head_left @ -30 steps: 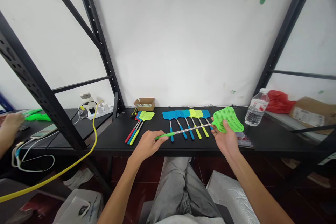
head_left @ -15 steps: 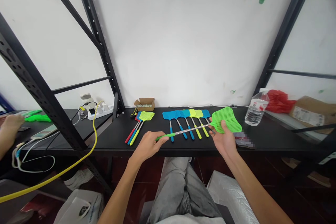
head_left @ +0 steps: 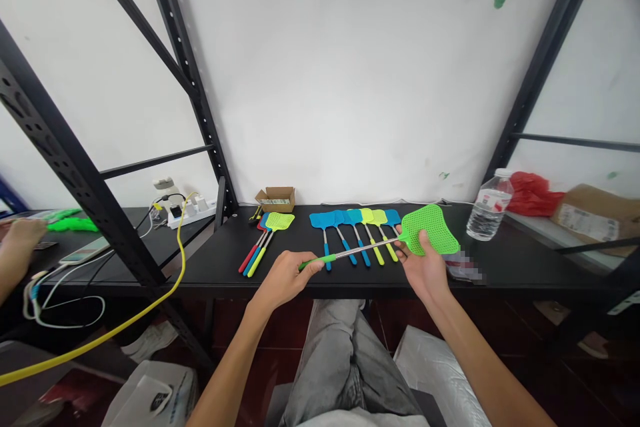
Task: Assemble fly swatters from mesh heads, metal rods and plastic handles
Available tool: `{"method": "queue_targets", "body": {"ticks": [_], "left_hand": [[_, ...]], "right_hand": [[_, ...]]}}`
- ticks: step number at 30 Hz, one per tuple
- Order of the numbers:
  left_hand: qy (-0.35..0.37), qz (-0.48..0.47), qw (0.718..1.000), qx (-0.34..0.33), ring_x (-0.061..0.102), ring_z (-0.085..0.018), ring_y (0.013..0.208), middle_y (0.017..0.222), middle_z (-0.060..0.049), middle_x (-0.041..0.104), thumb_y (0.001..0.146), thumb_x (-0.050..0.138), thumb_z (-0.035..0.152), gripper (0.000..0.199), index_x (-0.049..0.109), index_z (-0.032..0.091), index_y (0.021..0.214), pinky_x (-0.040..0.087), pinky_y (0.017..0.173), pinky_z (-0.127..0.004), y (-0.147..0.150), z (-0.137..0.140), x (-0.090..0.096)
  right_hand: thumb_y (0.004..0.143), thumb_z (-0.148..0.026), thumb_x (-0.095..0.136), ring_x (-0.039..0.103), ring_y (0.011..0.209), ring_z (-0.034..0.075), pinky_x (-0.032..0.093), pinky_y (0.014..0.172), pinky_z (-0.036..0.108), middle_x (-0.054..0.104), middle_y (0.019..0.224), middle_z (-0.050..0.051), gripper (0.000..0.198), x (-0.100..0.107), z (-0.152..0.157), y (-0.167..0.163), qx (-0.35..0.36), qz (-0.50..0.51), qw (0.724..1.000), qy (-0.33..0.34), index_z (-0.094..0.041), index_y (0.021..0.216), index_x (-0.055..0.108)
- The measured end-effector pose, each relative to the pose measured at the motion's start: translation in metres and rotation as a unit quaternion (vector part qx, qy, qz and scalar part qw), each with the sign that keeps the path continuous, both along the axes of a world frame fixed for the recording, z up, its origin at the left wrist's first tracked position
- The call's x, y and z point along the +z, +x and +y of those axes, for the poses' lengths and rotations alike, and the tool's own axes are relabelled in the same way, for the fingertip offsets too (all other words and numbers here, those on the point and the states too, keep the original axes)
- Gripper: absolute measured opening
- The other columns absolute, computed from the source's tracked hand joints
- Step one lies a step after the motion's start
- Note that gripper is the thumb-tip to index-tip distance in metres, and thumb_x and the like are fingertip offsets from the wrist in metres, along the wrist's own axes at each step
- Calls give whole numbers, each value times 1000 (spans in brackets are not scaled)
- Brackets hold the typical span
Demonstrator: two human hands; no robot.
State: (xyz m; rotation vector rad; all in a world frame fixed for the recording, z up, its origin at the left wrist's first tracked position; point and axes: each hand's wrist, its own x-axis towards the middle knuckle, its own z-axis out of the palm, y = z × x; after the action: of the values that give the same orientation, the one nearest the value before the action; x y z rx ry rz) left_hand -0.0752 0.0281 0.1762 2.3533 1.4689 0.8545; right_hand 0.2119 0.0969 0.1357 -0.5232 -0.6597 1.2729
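A green fly swatter (head_left: 429, 228) with a metal shaft is held across my body above the front of the black table. My left hand (head_left: 286, 279) is closed around its green handle. My right hand (head_left: 424, 267) grips the perforated head near the neck, thumb on top and fingers partly hidden beneath. Behind the shaft, several blue and yellow fly swatters (head_left: 354, 217) lie in an overlapping row, handles toward me. To the left rests a small fanned group of red, blue and yellow fly swatters (head_left: 279, 221).
The black table (head_left: 215, 247) carries a small open cardboard box (head_left: 277, 200) at the back. A water bottle (head_left: 490, 207) stands at right, near a red bag (head_left: 535, 195). Left are a power strip (head_left: 193, 213), a yellow cable (head_left: 181, 247) and another person's hand (head_left: 25, 235).
The green fly swatter and both hands have shifted very slightly; the grip stays the same. The other swatters lie unmoved.
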Motion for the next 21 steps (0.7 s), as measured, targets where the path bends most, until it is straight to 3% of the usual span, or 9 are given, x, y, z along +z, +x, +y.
{"method": "queue_targets", "body": {"ticks": [12,21], "left_hand": [[-2,-2,1000,-4,38,-11,52,55,3,45,97,33,51,52,68,16,79,26,55,-23,11,-1,-2],[-10,3,1000,-11,39,-10,51,53,4,42,98,31,48,52,66,17,76,28,59,-24,27,-1,-9]], "right_hand": [[75,-45,74,64,72,16,47,57,27,70,106,6,35,3,-12,-19,26,-1,1000,-2,-23,101,68],[78,-51,69,63,70,16,47,57,29,70,107,8,37,-5,-18,-33,53,-18,998,-1,-23,102,68]]}}
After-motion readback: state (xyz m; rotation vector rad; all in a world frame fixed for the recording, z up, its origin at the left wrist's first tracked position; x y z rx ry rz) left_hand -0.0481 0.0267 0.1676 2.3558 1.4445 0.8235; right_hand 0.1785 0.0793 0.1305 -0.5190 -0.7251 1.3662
